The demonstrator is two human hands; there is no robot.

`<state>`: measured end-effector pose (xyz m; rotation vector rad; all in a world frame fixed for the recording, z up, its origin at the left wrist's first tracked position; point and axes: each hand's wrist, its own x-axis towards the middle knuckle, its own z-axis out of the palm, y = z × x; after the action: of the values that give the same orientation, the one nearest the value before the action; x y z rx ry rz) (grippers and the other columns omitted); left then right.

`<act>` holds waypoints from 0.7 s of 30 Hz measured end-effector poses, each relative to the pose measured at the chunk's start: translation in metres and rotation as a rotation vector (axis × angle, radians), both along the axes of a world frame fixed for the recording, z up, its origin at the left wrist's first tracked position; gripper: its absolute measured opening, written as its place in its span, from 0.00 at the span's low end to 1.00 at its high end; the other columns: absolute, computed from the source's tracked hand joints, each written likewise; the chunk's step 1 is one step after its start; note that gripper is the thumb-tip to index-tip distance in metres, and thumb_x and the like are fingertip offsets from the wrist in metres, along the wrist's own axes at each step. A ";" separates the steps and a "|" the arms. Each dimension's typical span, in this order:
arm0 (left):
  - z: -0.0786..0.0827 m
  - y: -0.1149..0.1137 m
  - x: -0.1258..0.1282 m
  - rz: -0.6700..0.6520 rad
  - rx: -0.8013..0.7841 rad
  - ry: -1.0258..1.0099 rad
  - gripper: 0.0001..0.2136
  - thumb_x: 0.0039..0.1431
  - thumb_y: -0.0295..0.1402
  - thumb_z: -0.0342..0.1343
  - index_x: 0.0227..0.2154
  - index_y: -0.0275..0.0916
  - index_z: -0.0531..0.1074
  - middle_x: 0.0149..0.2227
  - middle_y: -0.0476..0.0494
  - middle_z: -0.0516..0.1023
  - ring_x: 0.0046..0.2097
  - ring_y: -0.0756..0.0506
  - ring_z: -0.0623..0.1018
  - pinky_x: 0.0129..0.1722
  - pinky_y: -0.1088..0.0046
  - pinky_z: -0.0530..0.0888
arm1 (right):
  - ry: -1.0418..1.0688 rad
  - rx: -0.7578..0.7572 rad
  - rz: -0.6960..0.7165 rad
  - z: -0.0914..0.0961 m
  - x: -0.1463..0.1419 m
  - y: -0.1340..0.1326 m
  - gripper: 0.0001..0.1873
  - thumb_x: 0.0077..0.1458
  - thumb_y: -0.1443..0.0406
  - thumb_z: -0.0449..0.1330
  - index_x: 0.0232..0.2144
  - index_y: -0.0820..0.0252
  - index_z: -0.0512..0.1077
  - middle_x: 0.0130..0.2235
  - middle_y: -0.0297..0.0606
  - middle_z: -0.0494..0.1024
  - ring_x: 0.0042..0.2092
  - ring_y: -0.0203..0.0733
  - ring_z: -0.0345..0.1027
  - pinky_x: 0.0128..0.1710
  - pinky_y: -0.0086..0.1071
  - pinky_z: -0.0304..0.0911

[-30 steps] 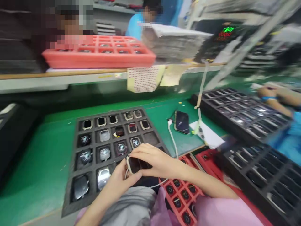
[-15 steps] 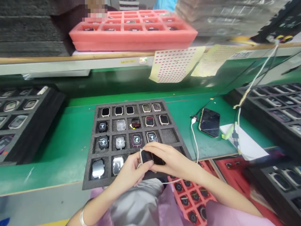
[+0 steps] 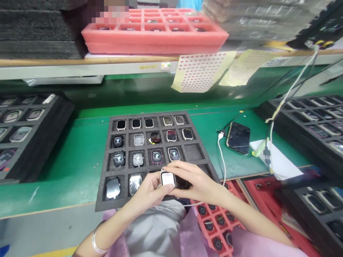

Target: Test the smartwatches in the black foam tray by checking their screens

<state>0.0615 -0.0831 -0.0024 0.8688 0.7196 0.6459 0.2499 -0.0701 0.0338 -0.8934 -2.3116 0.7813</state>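
A smartwatch case without a strap is held up over the front of the dark foam tray, its screen lit white. My left hand is closed on it, with the thumb across the lower part of the screen. My right hand grips the same watch from the right and above. Under the right fingers a dark glossy surface shows in part; I cannot tell whether it is held or lies in the tray. Several watches, such as a lit one, sit in the tray's compartments.
A phone and a white cable lie right of the tray. Black foam trays stand at the left and right. A red foam tray with round parts is below my right forearm. A shelf bears a pink tray.
The held watch's screen has turned from dark to lit white. Both hands keep their grip in nearly the same place; the view has shifted slightly.
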 end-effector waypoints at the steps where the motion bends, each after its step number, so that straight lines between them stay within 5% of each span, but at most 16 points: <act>1: 0.000 0.000 0.001 -0.004 0.001 -0.003 0.15 0.53 0.43 0.61 0.32 0.34 0.68 0.14 0.61 0.56 0.14 0.59 0.52 0.13 0.81 0.49 | -0.006 0.006 -0.007 0.000 0.001 -0.001 0.23 0.56 0.64 0.63 0.53 0.61 0.66 0.48 0.45 0.73 0.47 0.45 0.70 0.44 0.37 0.68; 15: -0.003 -0.002 0.002 -0.033 -0.025 0.076 0.17 0.55 0.45 0.59 0.36 0.34 0.69 0.21 0.53 0.68 0.17 0.57 0.54 0.17 0.79 0.50 | 0.003 -0.019 0.004 -0.009 0.004 0.001 0.25 0.56 0.62 0.64 0.54 0.63 0.66 0.49 0.47 0.73 0.48 0.45 0.69 0.46 0.37 0.68; 21: 0.008 0.001 0.001 -0.116 0.123 0.097 0.15 0.57 0.42 0.57 0.40 0.35 0.69 0.30 0.48 0.71 0.29 0.52 0.66 0.28 0.78 0.63 | 0.025 0.012 -0.053 0.004 0.020 0.008 0.24 0.54 0.59 0.65 0.52 0.61 0.67 0.47 0.46 0.75 0.48 0.47 0.69 0.49 0.41 0.65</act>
<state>0.0623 -0.0823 0.0055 1.0530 0.7164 0.5517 0.2704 -0.0623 0.0375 -0.9309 -2.2594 0.7507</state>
